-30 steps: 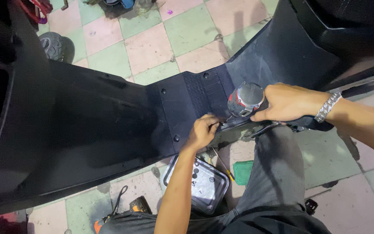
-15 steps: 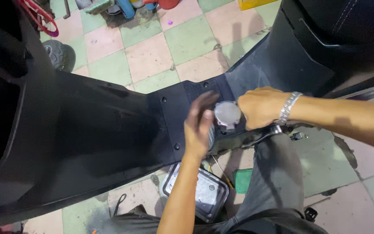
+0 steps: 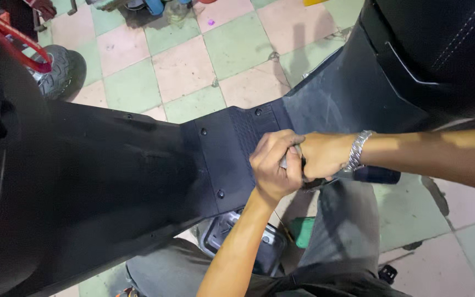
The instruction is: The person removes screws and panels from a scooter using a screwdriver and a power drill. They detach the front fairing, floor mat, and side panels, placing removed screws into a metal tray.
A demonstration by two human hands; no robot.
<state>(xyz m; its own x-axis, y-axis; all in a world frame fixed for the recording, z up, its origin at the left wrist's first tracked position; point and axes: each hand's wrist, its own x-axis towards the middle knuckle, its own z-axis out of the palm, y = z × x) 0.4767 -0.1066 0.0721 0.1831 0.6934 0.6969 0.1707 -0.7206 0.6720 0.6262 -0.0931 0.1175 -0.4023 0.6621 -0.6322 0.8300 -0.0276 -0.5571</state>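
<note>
Black plastic fills most of the view: a scooter floorboard panel (image 3: 221, 154) with a ribbed tread and a few screw heads, lying over the checkered tile floor (image 3: 182, 66). Both hands meet at the near right edge of that panel. The left hand (image 3: 273, 165) comes up from below on a bent forearm, fingers curled shut around the grey head of a power tool (image 3: 290, 160), which is nearly all hidden. The right hand (image 3: 322, 155), with a metal wristband (image 3: 357, 149), reaches in from the right on a straight arm and is clenched on the same tool, knuckles touching the left hand. The tool's dark handle (image 3: 375, 175) juts out right of the panel. Below the panel's edge sits a small metal tray (image 3: 221, 236), by the person's grey trouser leg (image 3: 342, 231).
</note>
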